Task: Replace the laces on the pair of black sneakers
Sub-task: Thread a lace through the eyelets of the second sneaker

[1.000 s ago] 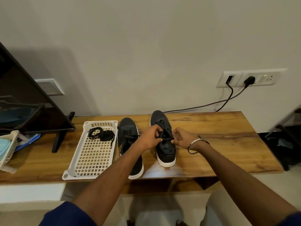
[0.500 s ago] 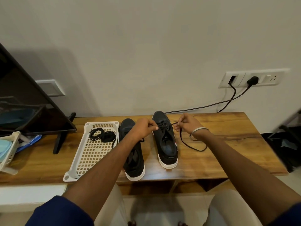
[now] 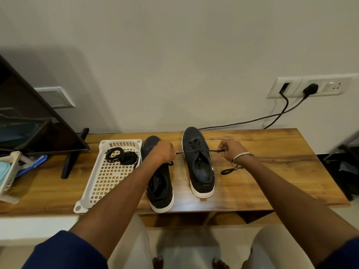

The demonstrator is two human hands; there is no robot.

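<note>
Both hands are spreading apart since before — each grip pinching the thin black lace taut; yanking risks tipping the black white-soled sneaker.

Two black sneakers with white soles stand side by side, toes toward the wall. The right sneaker has its black lace stretched taut out to both sides. The left sneaker sits nearer the front edge. Coiled black laces lie apart.
</note>
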